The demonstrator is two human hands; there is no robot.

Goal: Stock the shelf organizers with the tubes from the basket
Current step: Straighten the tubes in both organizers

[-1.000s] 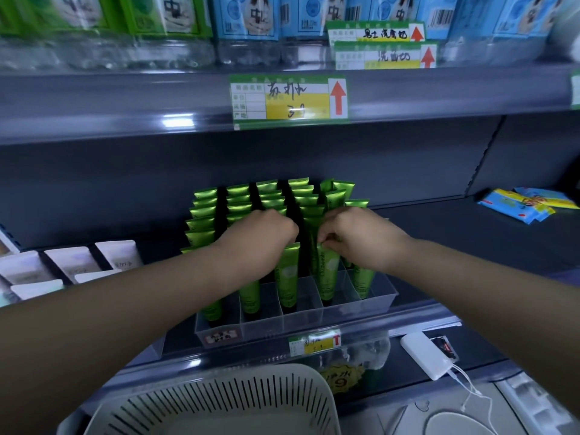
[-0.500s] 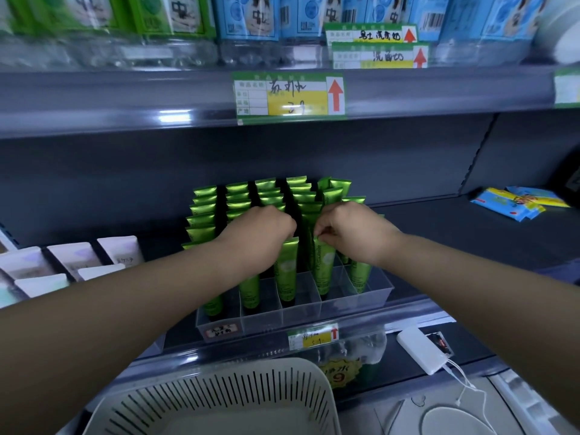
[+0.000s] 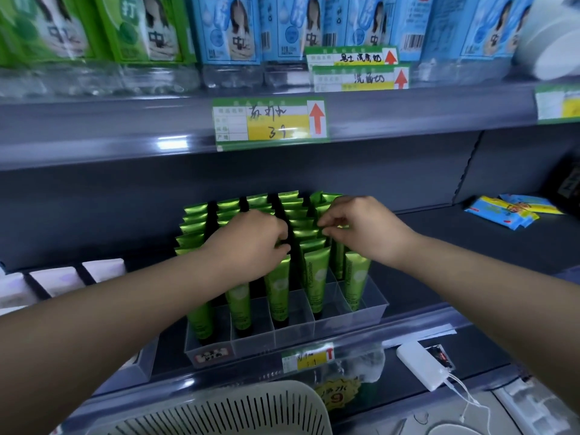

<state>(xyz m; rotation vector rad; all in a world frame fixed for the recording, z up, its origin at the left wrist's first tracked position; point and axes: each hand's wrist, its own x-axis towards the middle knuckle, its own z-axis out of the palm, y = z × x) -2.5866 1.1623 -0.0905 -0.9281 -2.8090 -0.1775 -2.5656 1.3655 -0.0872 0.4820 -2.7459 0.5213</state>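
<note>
Grey store shelving fills the head view. On its lower shelf (image 3: 439, 243) stands a clear organizer (image 3: 364, 312), nearly full of green tubes (image 3: 317, 277) standing upright in rows. The left hand (image 3: 251, 243) has its fingers curled down among the middle tube tops; whether it holds one, I cannot tell. The right hand (image 3: 361, 227) pinches the crimped top of one tube further right. I judge the step to be seating and straightening. The next move calls for a reach down to the white basket (image 3: 219, 409), whose inside is hidden.

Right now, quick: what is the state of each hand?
Left hand: fingers curled over a front green tube; the grip is hidden, so it cannot be told.
Right hand: pinching a rear tube by its crimped top.
</note>
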